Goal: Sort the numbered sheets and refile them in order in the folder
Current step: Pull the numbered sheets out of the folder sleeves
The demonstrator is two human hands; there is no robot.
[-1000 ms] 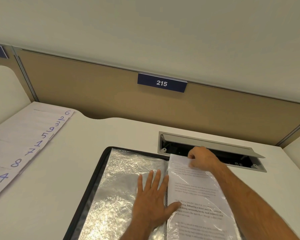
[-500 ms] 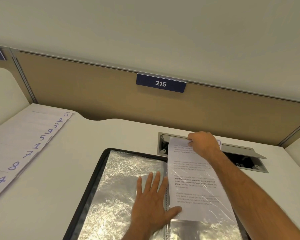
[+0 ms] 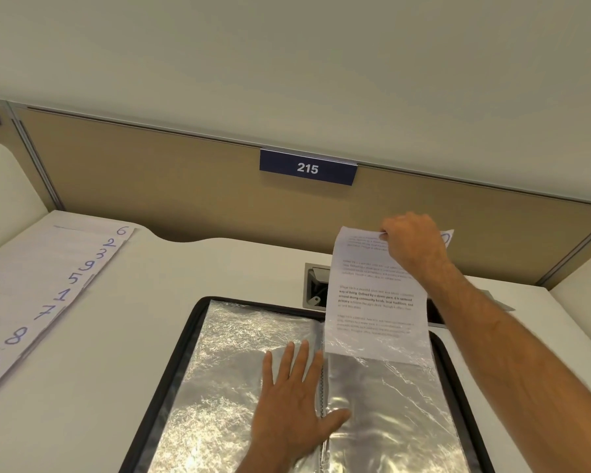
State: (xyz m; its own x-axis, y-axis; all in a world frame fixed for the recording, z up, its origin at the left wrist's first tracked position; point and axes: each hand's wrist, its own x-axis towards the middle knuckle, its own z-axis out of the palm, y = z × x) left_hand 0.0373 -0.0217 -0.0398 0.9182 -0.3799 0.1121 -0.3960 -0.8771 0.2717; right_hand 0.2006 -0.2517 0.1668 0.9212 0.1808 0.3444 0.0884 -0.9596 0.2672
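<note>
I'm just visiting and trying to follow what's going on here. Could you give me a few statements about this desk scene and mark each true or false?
1. The right hand pinches the top edge of a printed sheet. True.
2. The left hand lies flat on the open folder. True.
3. The sheet is wholly out of the plastic sleeve. False: its lower end is inside.
4. The fanned numbered sheets lie to the right of the folder. False: to the left.
5. The wall plate reads 512. False: 215.
</note>
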